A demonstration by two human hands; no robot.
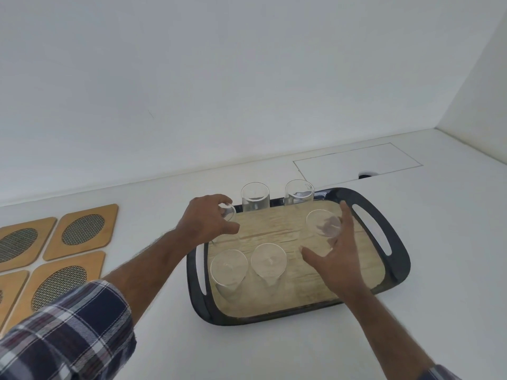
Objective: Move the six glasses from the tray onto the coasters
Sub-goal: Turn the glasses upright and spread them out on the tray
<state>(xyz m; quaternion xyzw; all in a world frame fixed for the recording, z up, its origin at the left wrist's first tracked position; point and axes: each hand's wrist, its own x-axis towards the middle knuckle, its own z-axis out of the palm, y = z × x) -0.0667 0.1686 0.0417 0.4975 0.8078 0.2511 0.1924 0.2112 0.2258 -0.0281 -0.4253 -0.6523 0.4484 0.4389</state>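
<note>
Counting from left to right, line by line:

Coasters (82,229): wooden squares with a dark mesh oval, lying flat on the white counter at the far left, well apart from the tray. Part of five can be seen; the picture edge cuts the group, so I cannot tell if there is a sixth. None carries a glass.

Left hand (204,221): curled around the back-left glass (229,212) from its left side, fingers bent over the rim. It looks like a grip, but if the glass is lifted or stands on the tray I cannot tell.

Tray (395,259): black rim with cut-out handles and a wood-pattern floor, in the middle of the counter. All six glasses are on or over it.

Front-left glass (229,267): upright, untouched, near the tray's front edge.

Front-middle glass (269,259): upright, untouched, just beside the front-left one.

Back-middle glass (255,200): upright at the back rim, free.

Back-right glass (298,192): upright at the back rim, free.

Right hand (336,259): fingers spread wide around the right-side glass (323,223), thumb toward the front, not closed on it.

Progress: in my judgement nothing is delivered. The first two glasses are only being taken; all six placings remain.
</note>
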